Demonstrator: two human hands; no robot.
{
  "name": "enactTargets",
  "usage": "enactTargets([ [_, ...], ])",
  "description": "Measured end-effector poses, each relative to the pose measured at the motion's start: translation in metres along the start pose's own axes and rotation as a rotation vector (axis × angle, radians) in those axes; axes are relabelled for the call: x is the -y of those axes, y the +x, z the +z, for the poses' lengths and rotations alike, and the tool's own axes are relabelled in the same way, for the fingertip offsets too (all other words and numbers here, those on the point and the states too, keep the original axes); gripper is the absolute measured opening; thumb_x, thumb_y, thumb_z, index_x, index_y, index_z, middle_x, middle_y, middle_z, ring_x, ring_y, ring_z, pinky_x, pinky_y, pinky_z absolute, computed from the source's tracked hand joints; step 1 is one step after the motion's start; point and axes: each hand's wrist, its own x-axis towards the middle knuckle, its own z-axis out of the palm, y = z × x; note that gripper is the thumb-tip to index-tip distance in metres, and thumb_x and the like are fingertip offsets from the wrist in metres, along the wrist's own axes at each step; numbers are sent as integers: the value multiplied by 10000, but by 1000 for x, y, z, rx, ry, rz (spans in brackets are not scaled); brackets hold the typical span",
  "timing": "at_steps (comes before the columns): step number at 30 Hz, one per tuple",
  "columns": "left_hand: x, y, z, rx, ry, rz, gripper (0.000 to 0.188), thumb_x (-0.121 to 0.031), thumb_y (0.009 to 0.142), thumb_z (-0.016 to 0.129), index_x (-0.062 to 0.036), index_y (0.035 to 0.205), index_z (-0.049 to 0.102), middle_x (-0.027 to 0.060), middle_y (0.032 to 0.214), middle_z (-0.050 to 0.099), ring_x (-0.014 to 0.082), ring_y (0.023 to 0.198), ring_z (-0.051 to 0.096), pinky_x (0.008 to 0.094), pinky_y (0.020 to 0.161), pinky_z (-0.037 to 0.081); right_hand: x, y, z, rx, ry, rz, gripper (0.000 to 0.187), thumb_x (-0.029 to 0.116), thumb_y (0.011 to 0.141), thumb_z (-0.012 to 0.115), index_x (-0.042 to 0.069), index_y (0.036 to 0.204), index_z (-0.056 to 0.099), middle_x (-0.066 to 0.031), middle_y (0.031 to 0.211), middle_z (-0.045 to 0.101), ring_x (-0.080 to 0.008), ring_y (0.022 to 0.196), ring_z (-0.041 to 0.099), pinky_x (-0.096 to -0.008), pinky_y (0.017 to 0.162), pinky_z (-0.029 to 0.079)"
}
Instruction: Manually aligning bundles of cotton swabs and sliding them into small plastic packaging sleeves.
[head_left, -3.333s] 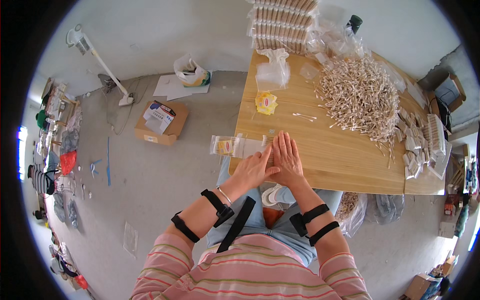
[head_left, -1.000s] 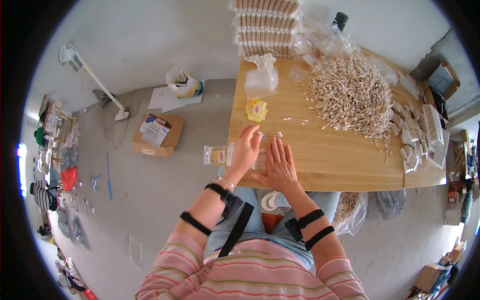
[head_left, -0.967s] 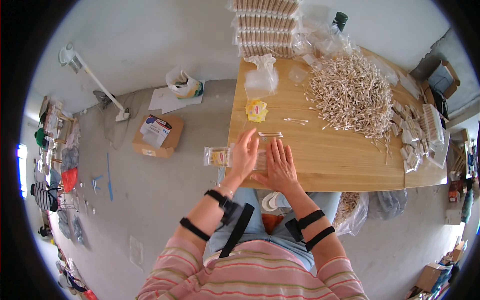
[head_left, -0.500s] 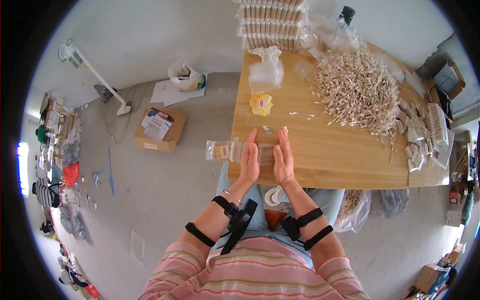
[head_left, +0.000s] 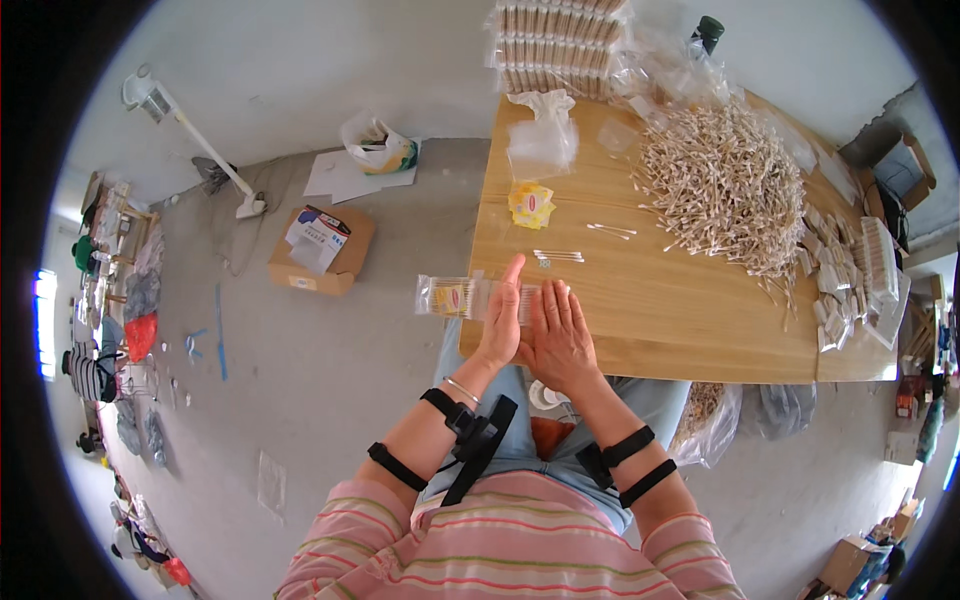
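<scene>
A clear plastic packet (head_left: pixel 445 297) of cotton swabs with a yellow card lies across the near left table edge, its left end sticking out past it. My left hand (head_left: pixel 503 318) stands on edge over the packet, fingers stretched out together. Beside it, my right hand (head_left: pixel 560 335) lies palm down with its fingers extended, covering the swabs at the packet's right end. The hands meet or nearly meet near the wrists. Just beyond them lie a few loose cotton swabs (head_left: pixel 558 256), with two more swabs (head_left: pixel 612 232) farther right. Yellow cards (head_left: pixel 531 204) sit in a small stack.
A big heap of cotton swabs (head_left: pixel 720 185) covers the table's far right, with filled packets (head_left: pixel 832 265) beside it. Clear bags (head_left: pixel 543 147) and stacked swab bundles (head_left: pixel 560 50) are at the back. A cardboard box (head_left: pixel 340 262) and a vacuum cleaner (head_left: pixel 200 145) stand left on the floor.
My right hand has turned from on edge to palm down and moved left, covering the swabs that showed between the hands. My left hand stays nearly in place.
</scene>
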Motion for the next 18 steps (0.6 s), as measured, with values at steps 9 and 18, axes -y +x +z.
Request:
enactTargets([
  [9, 1, -3, -3, 34, -6, -8, 769, -559, 983, 273, 23, 1476, 168, 168, 1549, 161, 266, 1447, 106, 399, 1173, 59, 2, 4, 4, 2, -71, 21, 757, 487, 920, 402, -48, 1437, 267, -218, 1525, 204, -351, 1441, 111, -453, 1173, 65],
  [18, 2, 2, -2, -8, -5, -2, 761, -549, 986, 290, 45, 1457, 218, 175, 1526, 219, 260, 1426, 176, 370, 1161, 131, -8, 7, 10, -207, 322, 89, 686, 302, 906, 484, -71, 1430, 247, -256, 1511, 202, -404, 1428, 112, -489, 1161, 100],
])
